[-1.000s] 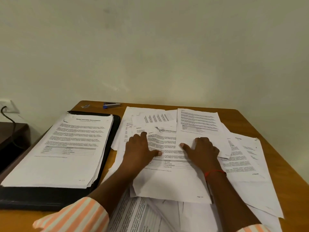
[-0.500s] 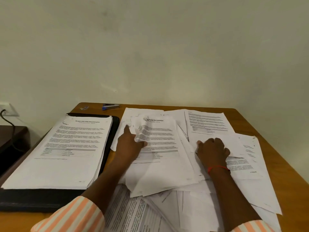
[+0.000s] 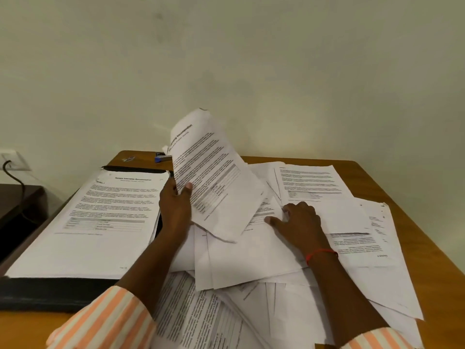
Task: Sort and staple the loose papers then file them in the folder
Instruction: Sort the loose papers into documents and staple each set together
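My left hand (image 3: 176, 207) pinches a printed sheet (image 3: 214, 177) by its left edge and holds it lifted and curled above the pile. My right hand (image 3: 299, 222) rests on the loose papers (image 3: 264, 260) spread over the middle and right of the wooden table (image 3: 427, 235), fingers bent against the top sheets. A black folder (image 3: 50, 293) lies open on the left with a neat stack of sheets (image 3: 100, 217) on it. A blue stapler (image 3: 162, 158) lies at the table's far edge, partly hidden behind the raised sheet.
A small staple box or clip (image 3: 128, 159) lies near the stapler. A wall socket with a black cable (image 3: 12, 167) is at far left above a dark side table (image 3: 20, 200). A plain wall stands right behind the table.
My left hand has lifted the top sheet off the pile and swung it up towards the left. My right hand has shifted slightly on the papers.
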The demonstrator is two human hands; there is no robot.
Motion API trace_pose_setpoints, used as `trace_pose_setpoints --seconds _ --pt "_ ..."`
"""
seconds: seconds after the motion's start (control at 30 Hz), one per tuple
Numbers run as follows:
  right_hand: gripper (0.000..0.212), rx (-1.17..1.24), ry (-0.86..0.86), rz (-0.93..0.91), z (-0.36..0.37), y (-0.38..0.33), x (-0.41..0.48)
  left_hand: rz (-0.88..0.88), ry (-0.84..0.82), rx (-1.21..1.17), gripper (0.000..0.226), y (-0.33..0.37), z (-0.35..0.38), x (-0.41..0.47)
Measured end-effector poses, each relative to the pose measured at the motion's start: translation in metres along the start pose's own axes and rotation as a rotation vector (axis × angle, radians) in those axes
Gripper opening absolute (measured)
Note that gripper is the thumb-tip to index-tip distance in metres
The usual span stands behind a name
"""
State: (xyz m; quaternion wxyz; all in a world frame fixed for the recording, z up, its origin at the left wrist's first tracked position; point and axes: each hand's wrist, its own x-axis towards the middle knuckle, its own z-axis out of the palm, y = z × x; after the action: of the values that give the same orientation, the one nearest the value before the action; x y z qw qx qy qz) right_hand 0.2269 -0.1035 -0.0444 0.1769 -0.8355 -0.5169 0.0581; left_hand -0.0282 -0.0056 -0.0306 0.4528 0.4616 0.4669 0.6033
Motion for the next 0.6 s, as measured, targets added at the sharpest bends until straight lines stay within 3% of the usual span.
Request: trace_pose_setpoints --seconds 0.23,0.3,0.43,0.6 --pt "0.072 0.042 -0.002 0.005 0.001 -0.003 -0.002 -0.289 -0.246 -0.428 0.051 -0.007 -0.002 0.013" --pt "0.062 0.014 -0.039 0.013 0.000 -0.004 -0.001 -0.347 -0.279 -0.446 0.059 -0.010 -0.001 0.013" --pt "0.018 0.080 -0.046 -0.053 0.000 -0.003 0.006 -0.404 -0.286 -0.376 0.065 -0.006 0.001 0.007" --pt "0.012 0.190 0.048 -0.093 0.009 0.001 0.005 -0.382 -0.286 -0.380 0.071 -0.009 -0.001 0.008"
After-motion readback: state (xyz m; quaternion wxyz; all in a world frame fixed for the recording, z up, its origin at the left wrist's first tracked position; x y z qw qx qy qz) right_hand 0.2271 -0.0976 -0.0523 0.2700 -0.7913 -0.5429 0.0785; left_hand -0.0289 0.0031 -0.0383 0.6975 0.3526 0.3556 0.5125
